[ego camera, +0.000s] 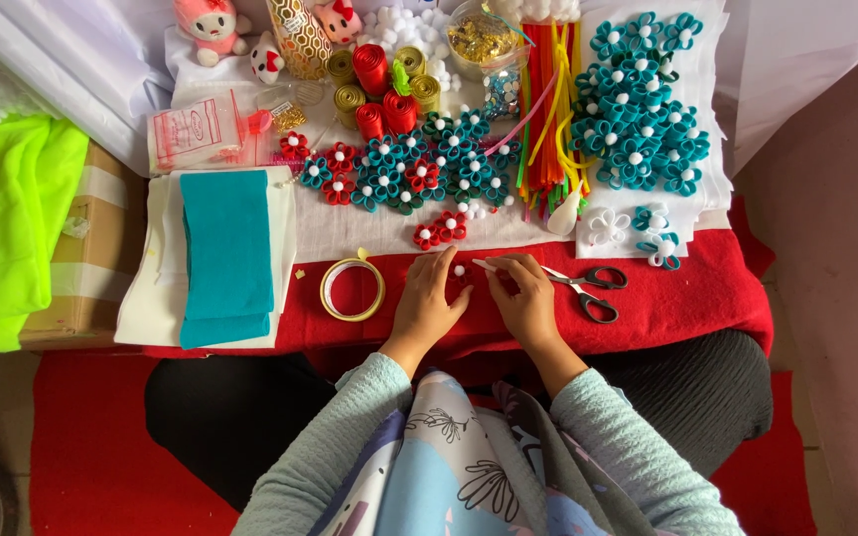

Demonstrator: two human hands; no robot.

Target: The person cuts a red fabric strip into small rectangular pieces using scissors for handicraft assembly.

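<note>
Red flower (460, 277) with a white pom-pom centre, lying on the red cloth (667, 298) between both hands.

The left hand (425, 298) lies flat, fingers spread, pressing beside the flower and gripping nothing; the right hand (526, 296) is curled around a thin white stick (494, 266) aimed at it. A slip of the stick could, I judge, knock the pom-pom off centre. Scissors (588, 288) lie just right; a tape roll (353, 289) left. Beyond, finished teal flowers (638, 109) could be brushed by a sleeve.

bare red cloth (667, 298) lies open; tape roll (353, 289) and scissors (588, 288) seemingly flank it.
</note>
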